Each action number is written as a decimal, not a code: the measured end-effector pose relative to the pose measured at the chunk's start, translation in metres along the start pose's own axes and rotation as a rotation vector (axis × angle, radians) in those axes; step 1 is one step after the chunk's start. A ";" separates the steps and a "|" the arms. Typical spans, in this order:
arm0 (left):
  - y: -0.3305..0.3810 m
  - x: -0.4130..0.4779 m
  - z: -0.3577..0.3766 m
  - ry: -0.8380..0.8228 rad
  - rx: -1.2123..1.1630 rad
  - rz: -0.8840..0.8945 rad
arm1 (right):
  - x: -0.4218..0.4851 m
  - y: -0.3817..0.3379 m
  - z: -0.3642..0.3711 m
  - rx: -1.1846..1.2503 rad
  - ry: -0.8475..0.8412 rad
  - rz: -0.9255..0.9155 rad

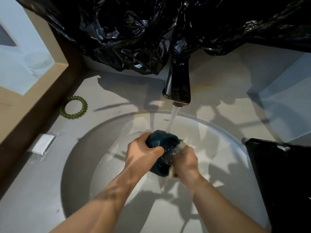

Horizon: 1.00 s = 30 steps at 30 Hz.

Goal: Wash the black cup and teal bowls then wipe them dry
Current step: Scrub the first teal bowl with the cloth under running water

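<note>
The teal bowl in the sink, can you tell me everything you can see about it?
The teal bowl is dark blue-green, round and smooth, maybe plastic or glazed. It is tipped on its side above the white sink, its opening toward the right. The left hand grips its outer wall; the right hand reaches into the opening, blurred by splashing. A stream of water from the faucet lands on its upper rim, and its inside glistens wet.

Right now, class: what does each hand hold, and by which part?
The left hand grips the teal bowl by its outer wall, near the rim. The right hand is at the bowl's mouth with something pale; that hold is too blurred to tell.
</note>
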<state>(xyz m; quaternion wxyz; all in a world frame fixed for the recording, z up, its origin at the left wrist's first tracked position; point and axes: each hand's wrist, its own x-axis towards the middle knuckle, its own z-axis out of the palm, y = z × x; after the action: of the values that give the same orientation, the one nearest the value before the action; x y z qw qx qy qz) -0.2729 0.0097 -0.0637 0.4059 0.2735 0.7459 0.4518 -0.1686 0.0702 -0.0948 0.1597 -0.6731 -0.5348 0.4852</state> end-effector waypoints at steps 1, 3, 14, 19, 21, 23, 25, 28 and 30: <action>0.000 0.000 0.000 -0.028 0.023 -0.007 | 0.003 0.000 -0.004 -0.179 0.044 -0.170; 0.002 -0.001 0.001 -0.064 0.031 -0.032 | 0.009 0.000 -0.011 -0.498 0.133 -0.429; 0.003 -0.005 0.009 0.045 -0.065 -0.002 | 0.005 -0.004 -0.007 -0.105 0.094 -0.389; 0.004 -0.004 0.005 0.098 -0.083 0.015 | 0.009 0.006 -0.002 0.466 -0.144 0.158; 0.003 -0.002 0.006 0.112 -0.078 0.005 | 0.007 0.004 -0.006 0.473 -0.163 0.177; 0.002 0.000 0.007 0.104 -0.061 -0.015 | 0.003 0.007 -0.007 0.474 -0.184 0.122; 0.002 0.001 0.007 0.076 -0.024 -0.022 | -0.001 0.012 -0.001 0.279 -0.149 -0.066; 0.001 0.003 0.006 0.028 0.064 -0.007 | -0.001 0.013 -0.002 -0.283 -0.002 -0.475; 0.002 0.004 0.005 -0.005 0.098 -0.002 | 0.004 0.016 -0.008 -0.292 0.002 -0.557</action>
<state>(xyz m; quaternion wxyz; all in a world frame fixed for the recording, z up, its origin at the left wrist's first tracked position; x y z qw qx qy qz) -0.2703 0.0159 -0.0644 0.3942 0.2934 0.7665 0.4135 -0.1527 0.0701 -0.1047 0.1886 -0.5171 -0.7624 0.3402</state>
